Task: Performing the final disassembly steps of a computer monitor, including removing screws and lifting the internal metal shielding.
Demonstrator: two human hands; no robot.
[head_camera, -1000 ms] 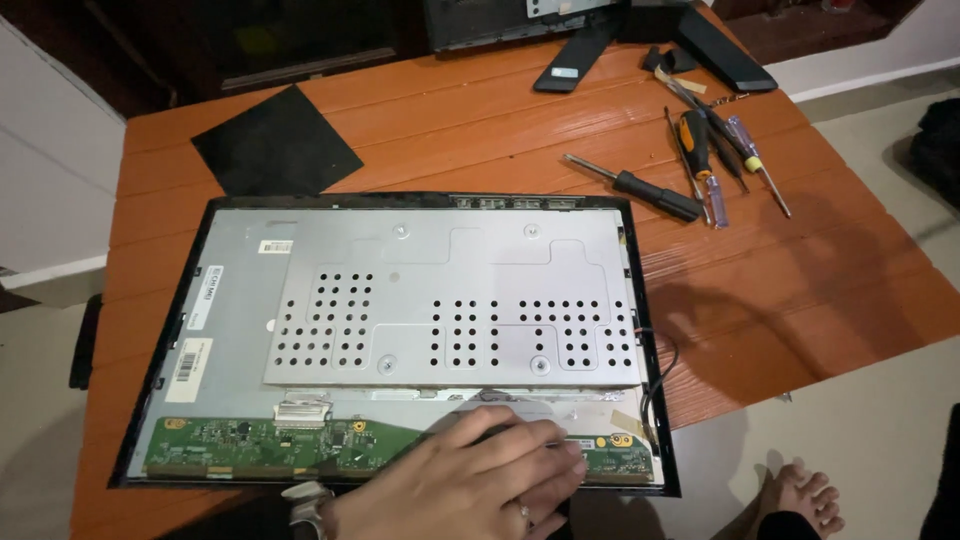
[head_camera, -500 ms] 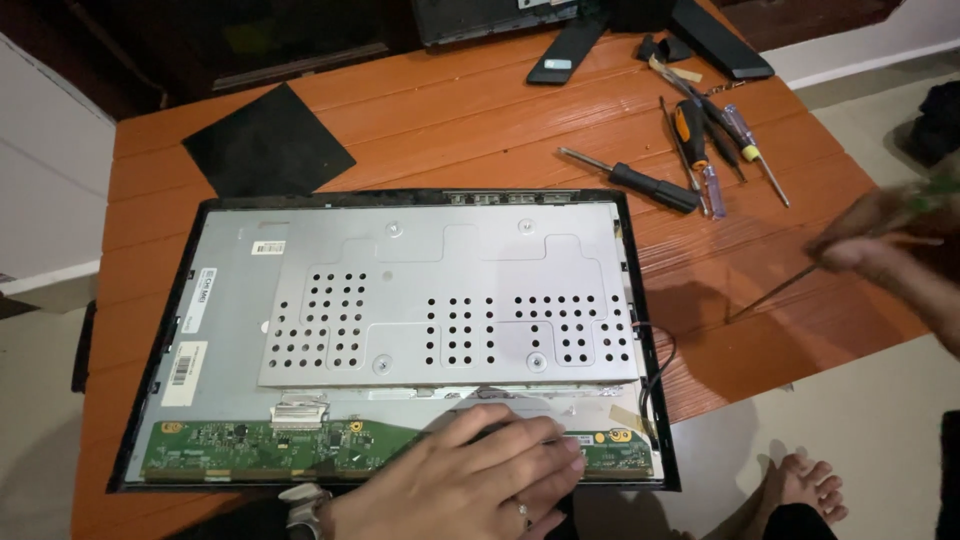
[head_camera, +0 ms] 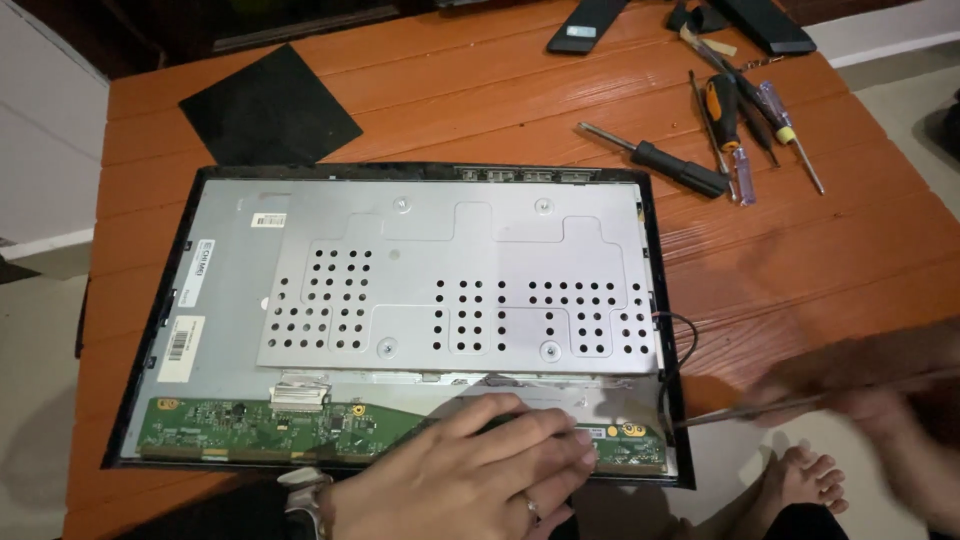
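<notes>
While the opened monitor [head_camera: 400, 320] lies face down on the orange wooden table [head_camera: 800, 270], its metal back plate [head_camera: 460, 290] with many small holes is turned up to the head camera. The monitor is taken here as the landmark for all places.

At the near edge of the monitor, a green circuit board [head_camera: 260, 425] is seen as a long strip under the plate. The left hand [head_camera: 470, 475] is laid flat on this strip, palm down, with the fingers stretched and close together; nothing is clamped in it. A ring is worn on one finger, and a watch [head_camera: 305, 500] is seen at the wrist.

At the near right corner of the monitor, the right hand [head_camera: 880, 395] is shown only as a blur. A long thin tool [head_camera: 760, 408] is held in it, and the tip is pointed at that corner, close to the end of the green board. How the fingers are closed around the tool cannot be told because of the blur. A thin black wire [head_camera: 688, 345] is looped out just beside the right edge of the monitor.

Beyond the far right corner of the monitor, several screwdrivers [head_camera: 720, 140] are laid on the table, one with a black handle [head_camera: 680, 168] nearest to the frame. Beyond the far left corner, a flat black sheet [head_camera: 268, 105] is placed. Bare feet [head_camera: 800, 480] are seen on the floor, below the near right corner.
</notes>
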